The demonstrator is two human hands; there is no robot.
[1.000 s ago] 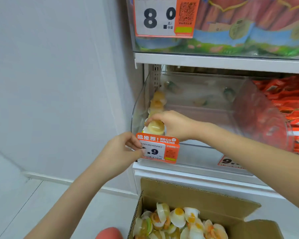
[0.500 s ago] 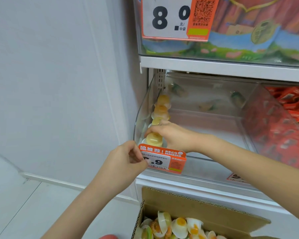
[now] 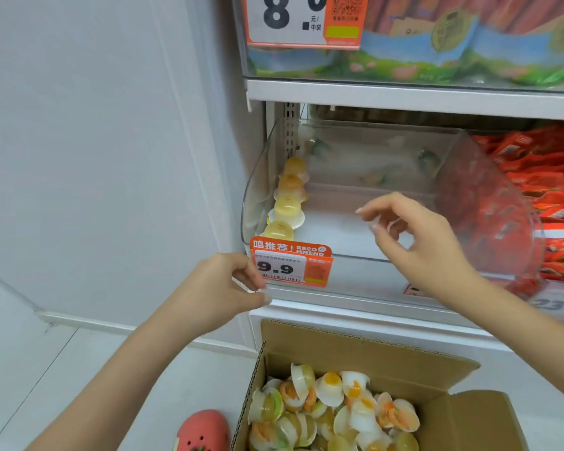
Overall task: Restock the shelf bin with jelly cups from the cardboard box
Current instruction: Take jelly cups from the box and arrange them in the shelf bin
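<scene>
A clear plastic shelf bin (image 3: 489,203) sits on the middle shelf. Several yellow jelly cups (image 3: 287,208) stand in a row along its left wall; the nearest cup (image 3: 279,231) is just behind the orange 9.9 price tag (image 3: 290,266). My right hand (image 3: 414,236) hovers over the bin's front, fingers loosely curled and holding nothing. At the tag's left edge my left hand (image 3: 222,288) has its fingers loosely curled and grips nothing. Below the shelf, the open cardboard box (image 3: 365,349) holds a heap of jelly cups (image 3: 332,408).
Red snack packets (image 3: 547,177) fill the bin to the right. The shelf above (image 3: 404,92) carries large packs behind an 8.0 price card (image 3: 293,21). A white wall (image 3: 95,141) runs on the left. A pink shoe (image 3: 204,431) is on the floor beside the box.
My right hand let go of the front jelly cup and pulled back to the right, out over the bin's front. My left hand slid off the price tag's face to its left edge.
</scene>
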